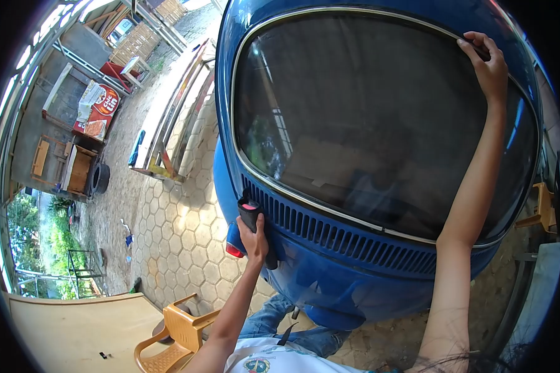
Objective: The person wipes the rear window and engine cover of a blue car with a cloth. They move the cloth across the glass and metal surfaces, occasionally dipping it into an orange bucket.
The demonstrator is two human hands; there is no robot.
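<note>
A blue car body [330,267] fills the view, with a large dark rear window [379,118] edged by a chrome trim strip [305,199]. My left hand [254,239] grips a black tool with a red end [252,214], held against the vent slats [330,230] just below the window's lower left corner. My right hand [486,62] reaches up to the window's upper right edge, fingers pressed on the trim there.
Hexagonal paving [180,230] lies left of the car. An orange plastic chair [177,339] stands near my legs beside a tan table top [74,329]. Wooden frames [168,118], crates and a tyre [99,178] sit further left.
</note>
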